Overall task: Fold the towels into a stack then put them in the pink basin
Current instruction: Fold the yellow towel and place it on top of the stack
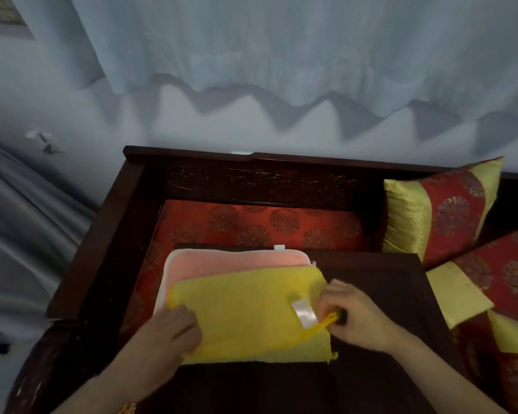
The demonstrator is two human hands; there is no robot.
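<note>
On my feed the yellow towel (245, 312) lies flat on top of a pile at the left part of the dark bench (380, 294). Under it, sticking out at the far side, is a pink towel (237, 262), and a white towel (165, 282) shows as a thin edge along the pile's left side and far rim. The yellow one sits a bit askew vs. the two below, its near edge close to the bench's front.

Left hand (165, 336): fingers curled round the yellow towel's left edge, approx. mid-way along it. The frame is soft there, so I can't make out the fingertips.

Right hand (356, 315): at the towel's right edge, thumb and fingers closed in a pinch on the yellow loop (320, 327), which runs out from the edge. A shiny label (303, 313) lies on the towel just beside that pinch.

Rest: the bench stands on a red seat pad (251, 219) inside a dark wood frame (251, 174). Two red-and-gold pillows, one (443, 210) upright at the back right, the other (497, 273) lying nearer, right of the bench. Pale curtain (281, 55) hangs behind.
</note>
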